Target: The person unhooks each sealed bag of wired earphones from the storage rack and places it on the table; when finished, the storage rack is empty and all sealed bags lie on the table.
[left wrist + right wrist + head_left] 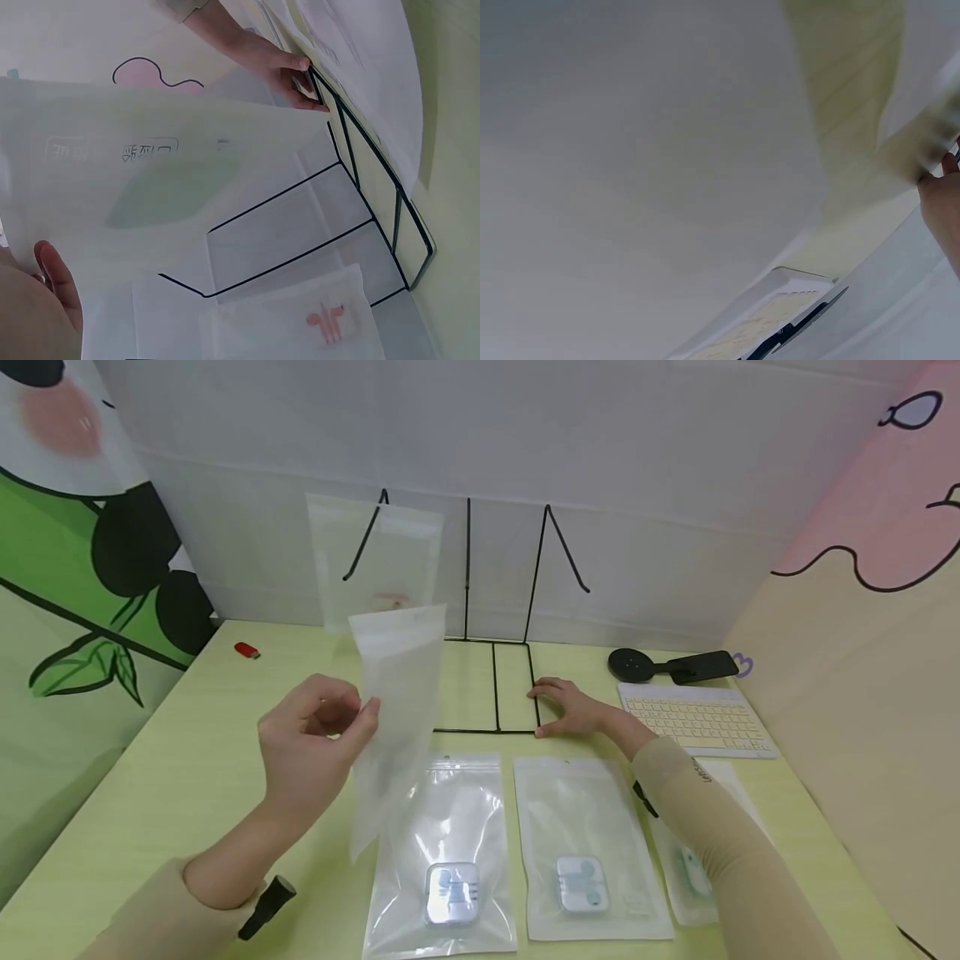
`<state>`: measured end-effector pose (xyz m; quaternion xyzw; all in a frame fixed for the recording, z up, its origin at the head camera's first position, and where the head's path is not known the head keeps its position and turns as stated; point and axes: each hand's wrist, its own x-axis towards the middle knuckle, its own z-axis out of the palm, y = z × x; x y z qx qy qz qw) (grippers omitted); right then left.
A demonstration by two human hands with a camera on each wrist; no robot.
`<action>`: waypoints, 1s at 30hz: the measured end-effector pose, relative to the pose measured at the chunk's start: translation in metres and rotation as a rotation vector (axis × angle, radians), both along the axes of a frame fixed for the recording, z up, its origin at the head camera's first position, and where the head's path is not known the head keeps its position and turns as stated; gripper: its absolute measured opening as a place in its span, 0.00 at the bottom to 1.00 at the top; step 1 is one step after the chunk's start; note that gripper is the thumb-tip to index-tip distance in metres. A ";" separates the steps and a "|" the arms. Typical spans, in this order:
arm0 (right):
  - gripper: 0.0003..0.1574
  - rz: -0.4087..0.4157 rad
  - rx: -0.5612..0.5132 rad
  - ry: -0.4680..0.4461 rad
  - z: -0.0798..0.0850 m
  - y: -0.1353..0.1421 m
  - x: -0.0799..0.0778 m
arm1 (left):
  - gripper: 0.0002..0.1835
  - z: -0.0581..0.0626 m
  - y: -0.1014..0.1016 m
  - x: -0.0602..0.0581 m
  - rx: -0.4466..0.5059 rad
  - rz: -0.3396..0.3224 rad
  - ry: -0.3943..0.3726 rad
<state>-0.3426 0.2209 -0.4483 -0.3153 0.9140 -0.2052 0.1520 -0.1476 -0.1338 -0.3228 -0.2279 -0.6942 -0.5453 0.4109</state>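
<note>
My left hand (315, 752) pinches the edge of a white zip bag (401, 710), held upright above the table. In the left wrist view faint printing shows on this bag (112, 202); its contents are hidden. My right hand (573, 708) grips the right side of the black wire rack's base (495, 687), thumb at the front corner. Another bag (412, 552), with reddish earphones inside, hangs from the rack's left hook. The hook on the right carries nothing. Below the rack lie a shiny bag (465, 810) and a matte bag (570, 810), each with boxed earphones.
A third bag (693, 906) lies partly under my right forearm. At the back right are a white keyboard (697, 720), a black round-ended stand (632, 665) and a dark flat slab (705, 667). A red USB stick (246, 650) lies back left.
</note>
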 end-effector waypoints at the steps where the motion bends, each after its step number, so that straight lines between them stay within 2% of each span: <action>1: 0.48 -0.001 0.001 0.001 0.000 0.000 0.000 | 0.08 0.001 -0.003 0.002 -0.007 -0.001 -0.001; 5: 0.48 -0.005 0.000 -0.008 0.000 0.000 0.001 | 0.08 0.001 -0.017 0.007 -0.034 -0.020 0.007; 8: 0.48 -0.004 -0.007 -0.017 0.000 0.000 0.000 | 0.10 0.000 -0.029 0.010 -0.053 -0.024 -0.021; 13: 0.48 0.009 -0.017 -0.002 -0.002 0.000 0.000 | 0.13 -0.005 -0.051 0.014 -0.081 -0.011 -0.126; 16: 0.48 0.011 -0.014 0.007 -0.002 0.000 -0.001 | 0.16 -0.007 -0.063 0.019 -0.084 -0.013 -0.215; 21: 0.48 0.010 -0.014 0.003 -0.003 -0.001 0.000 | 0.24 -0.013 -0.081 0.028 -0.091 -0.038 -0.277; 23: 0.48 0.008 -0.017 0.000 -0.002 -0.001 0.000 | 0.24 -0.017 -0.087 0.029 -0.122 -0.021 -0.268; 25: 0.48 0.006 -0.016 0.002 -0.002 0.000 0.000 | 0.23 -0.019 -0.094 0.030 -0.160 0.023 -0.281; 30: 0.48 0.011 -0.012 0.012 -0.002 0.001 -0.001 | 0.20 -0.027 -0.113 0.030 -0.242 0.139 -0.386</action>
